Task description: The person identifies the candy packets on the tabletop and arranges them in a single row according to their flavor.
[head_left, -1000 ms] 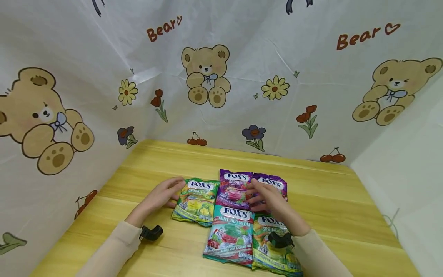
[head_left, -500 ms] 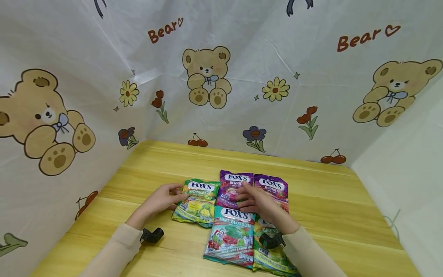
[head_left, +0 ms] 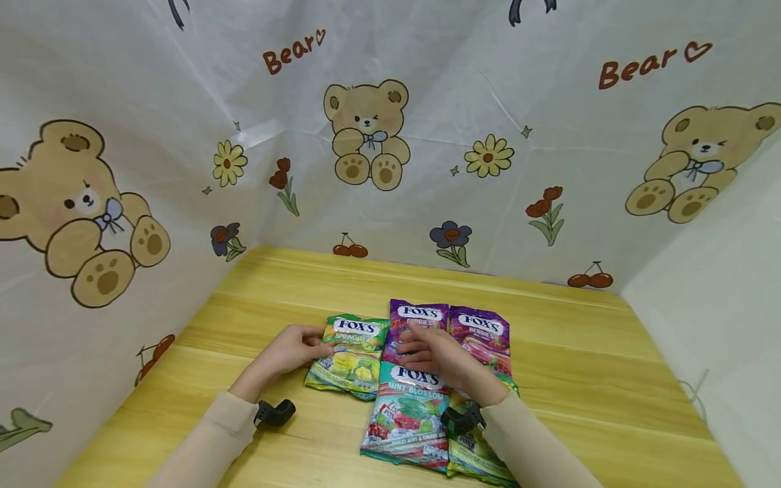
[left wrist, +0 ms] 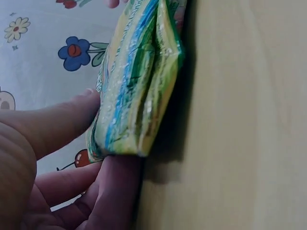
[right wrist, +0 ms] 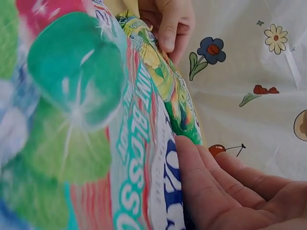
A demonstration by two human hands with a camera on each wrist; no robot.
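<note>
At the left edge of a green-and-yellow Spring Tea candy bag (head_left: 349, 356), my left hand (head_left: 291, 351) pinches it. The left wrist view has the thumb (left wrist: 72, 115) against the bag's printed face and a finger (left wrist: 117, 187) tucked under its edge. My right hand (head_left: 441, 359) hovers with extended fingers over the seam between a purple Berries bag (head_left: 399, 324) and a teal Mint Blossom bag (head_left: 405, 423). In the right wrist view, its fingertips lie right by the Mint Blossom bag's top edge. Its palm and wrist partly hide the bags beneath.
A second purple Berries bag (head_left: 482, 333) lies at the back right. Another Spring Tea bag (head_left: 478, 461) sits in front of it, partly covered by the right forearm. All rest on a wooden table (head_left: 579, 379), with a bear-print cloth (head_left: 415, 224) behind.
My right hand has moved left, from over the right Berries bag to the left Berries and Mint Blossom bags. The left thumb has come down onto the Spring Tea bag's edge.
</note>
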